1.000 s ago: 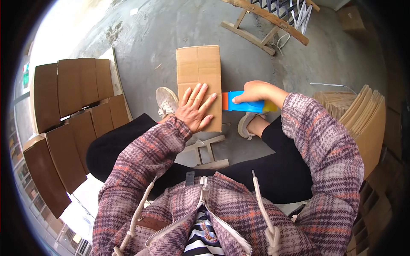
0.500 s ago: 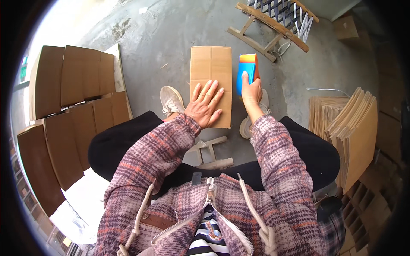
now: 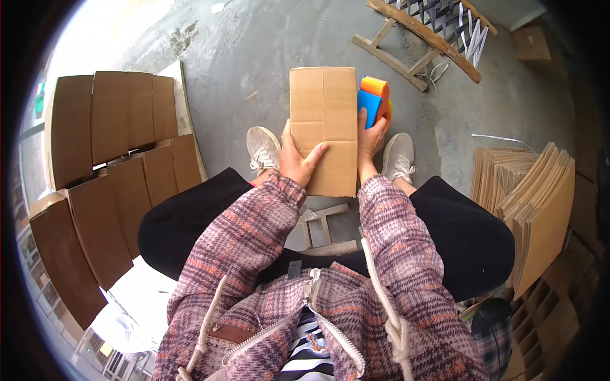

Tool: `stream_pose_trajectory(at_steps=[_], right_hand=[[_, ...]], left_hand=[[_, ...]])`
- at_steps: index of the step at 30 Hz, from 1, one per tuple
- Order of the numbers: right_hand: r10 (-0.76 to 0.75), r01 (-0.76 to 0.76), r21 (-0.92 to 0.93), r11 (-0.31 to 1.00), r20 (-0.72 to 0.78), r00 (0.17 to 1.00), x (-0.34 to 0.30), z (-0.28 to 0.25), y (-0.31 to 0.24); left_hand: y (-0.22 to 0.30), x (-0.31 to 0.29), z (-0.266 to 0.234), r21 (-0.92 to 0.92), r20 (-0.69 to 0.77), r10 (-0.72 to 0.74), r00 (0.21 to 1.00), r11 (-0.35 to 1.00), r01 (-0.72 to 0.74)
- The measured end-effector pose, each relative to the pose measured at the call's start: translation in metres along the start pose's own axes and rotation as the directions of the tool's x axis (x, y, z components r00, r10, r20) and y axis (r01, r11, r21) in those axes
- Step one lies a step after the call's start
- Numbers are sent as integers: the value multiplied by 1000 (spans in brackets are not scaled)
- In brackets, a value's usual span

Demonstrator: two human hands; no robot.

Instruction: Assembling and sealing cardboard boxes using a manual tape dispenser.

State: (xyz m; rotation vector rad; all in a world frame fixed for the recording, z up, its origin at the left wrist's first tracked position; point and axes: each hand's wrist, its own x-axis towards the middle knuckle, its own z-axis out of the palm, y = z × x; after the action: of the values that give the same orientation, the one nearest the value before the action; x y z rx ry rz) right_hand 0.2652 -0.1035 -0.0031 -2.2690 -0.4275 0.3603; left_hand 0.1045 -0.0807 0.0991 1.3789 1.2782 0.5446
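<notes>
In front of me, between my shoes, is a brown cardboard box (image 3: 324, 105) with its long side pointing away from me. My left hand (image 3: 298, 159) grips its left edge, the thumb lying on the top face and the fingers down the side. Close against the box's right side, my right hand (image 3: 370, 141) is closed around a blue and orange tape dispenser (image 3: 373, 101). The thumb rests on the dispenser's blue side; the other fingers are mostly hidden. No strip of tape can be made out on the top face.
Brown boxes (image 3: 114, 117) stand in rows at my left. Flat cardboard sheets (image 3: 537, 216) are stacked on edge at my right. A wooden folding stool (image 3: 419, 41) with a woven seat is at the far right. Wooden bars (image 3: 324, 228) show between my legs.
My left hand has slid from lying flat on the box to gripping its left edge. The tape dispenser has come down and closer to the box's right side, tilting.
</notes>
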Motion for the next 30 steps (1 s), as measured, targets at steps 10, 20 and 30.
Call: stream_pose_trajectory(at_steps=[10, 20, 30], right_hand=[[-47, 59, -152, 987, 79, 996, -5, -12, 17], [455, -440, 632, 637, 153, 877, -35, -136, -45], [637, -670, 638, 380, 345, 690, -138, -129, -24]], left_hand=[[-91, 20, -9, 7, -273, -226, 935, 971, 237], [54, 144, -31, 699, 456, 229, 860, 507, -505], [56, 140, -45, 792, 291, 230, 929, 486, -368]])
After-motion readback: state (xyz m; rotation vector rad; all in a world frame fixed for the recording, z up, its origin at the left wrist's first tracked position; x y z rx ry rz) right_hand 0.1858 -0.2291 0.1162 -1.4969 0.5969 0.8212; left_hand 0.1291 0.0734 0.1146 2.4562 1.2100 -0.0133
